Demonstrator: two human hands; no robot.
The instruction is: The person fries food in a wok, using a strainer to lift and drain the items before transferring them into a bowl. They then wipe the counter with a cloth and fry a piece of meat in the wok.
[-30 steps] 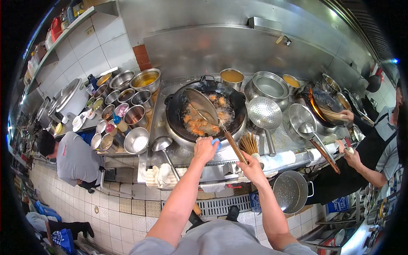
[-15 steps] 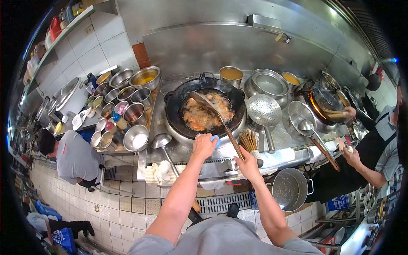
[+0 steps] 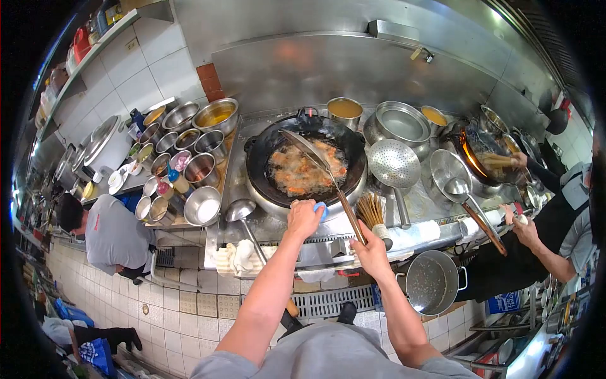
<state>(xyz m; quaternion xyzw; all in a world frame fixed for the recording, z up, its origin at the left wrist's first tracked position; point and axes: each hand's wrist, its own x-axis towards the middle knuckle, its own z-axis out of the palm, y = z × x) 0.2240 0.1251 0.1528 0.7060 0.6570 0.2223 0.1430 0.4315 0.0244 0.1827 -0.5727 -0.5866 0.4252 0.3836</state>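
A black wok (image 3: 257,165) sits on the stove with orange-brown pieces of food (image 3: 307,165) bubbling in oil. My left hand (image 3: 305,219) is closed on a blue cloth (image 3: 322,211) at the wok's near rim. In my right hand (image 3: 371,251) is the wooden handle of a long metal wok spatula (image 3: 304,145), whose blade reaches over the food. A bamboo wok brush (image 3: 372,210) stands just beside the right hand. To the left, a ladle (image 3: 240,210) rests on the counter.
Metal bowls (image 3: 202,205) crowd the left side. Right of the wok are a perforated strainer (image 3: 394,163) and pots (image 3: 403,123). A large pot (image 3: 432,282) stands below the counter. One co-worker (image 3: 555,234) works at the right wok; another (image 3: 118,230) bends at left.
My right hand has dropped slightly, and the spatula blade has tilted so it looks narrower. The left hand stays at the rim. The food has shifted a little in the oil.
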